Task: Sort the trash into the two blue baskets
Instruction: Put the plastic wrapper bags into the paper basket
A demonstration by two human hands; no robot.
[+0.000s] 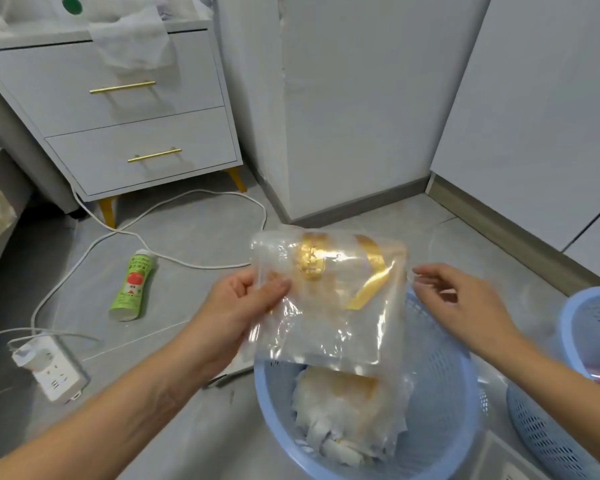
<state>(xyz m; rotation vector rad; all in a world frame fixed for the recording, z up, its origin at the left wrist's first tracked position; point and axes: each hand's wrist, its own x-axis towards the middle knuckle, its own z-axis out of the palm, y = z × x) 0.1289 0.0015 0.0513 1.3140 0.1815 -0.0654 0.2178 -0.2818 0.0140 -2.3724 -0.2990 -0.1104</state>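
Note:
My left hand (243, 306) pinches the left edge of a clear plastic bag (329, 299) with a gold ribbon and gold print inside. The bag hangs above the nearer blue basket (440, 393), which holds crumpled white paper and wrappers. My right hand (465, 306) is just to the right of the bag, fingers loosely spread, its fingertips at the bag's right edge; whether they touch it is unclear. The second blue basket (582, 327) stands at the right edge. A green bottle (132, 285) lies on the floor to the left.
A white power strip (54, 372) and its cable (174, 209) lie on the grey floor at left. A white drawer cabinet (125, 119) with gold handles stands at back left. White cupboard panels (361, 98) rise behind the baskets.

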